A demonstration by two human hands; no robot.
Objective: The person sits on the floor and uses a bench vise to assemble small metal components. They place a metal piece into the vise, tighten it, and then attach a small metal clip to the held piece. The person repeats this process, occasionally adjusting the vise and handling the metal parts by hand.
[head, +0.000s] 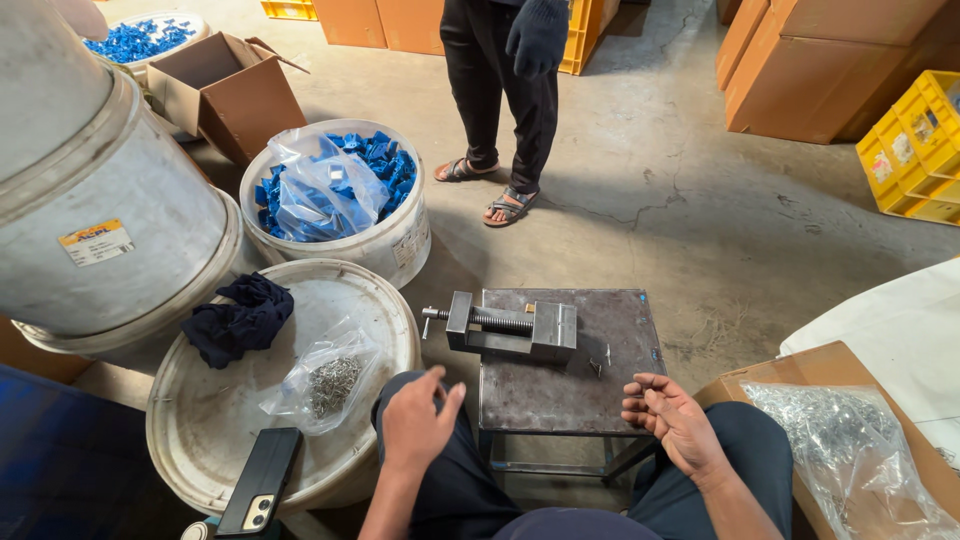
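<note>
My left hand (pixel 415 425) hovers over my left knee with fingers spread and nothing in it. My right hand (pixel 675 420) rests palm up over my right knee, fingers loosely curled and empty. Just ahead of both hands stands a small dark metal table (pixel 610 375) with a steel vise (pixel 510 328) on it, its screw handle pointing left. A few small metal bits (pixel 598 362) lie on the plate right of the vise.
Left of me an upturned white lid (pixel 210 420) carries a bag of small metal parts (pixel 328 382), a dark cloth (pixel 240 315) and a phone (pixel 260 480). A bucket of blue plastic pieces (pixel 335 190) stands beyond. A box with bagged shiny parts (pixel 850 450) is at right. Another person (pixel 505 95) stands ahead.
</note>
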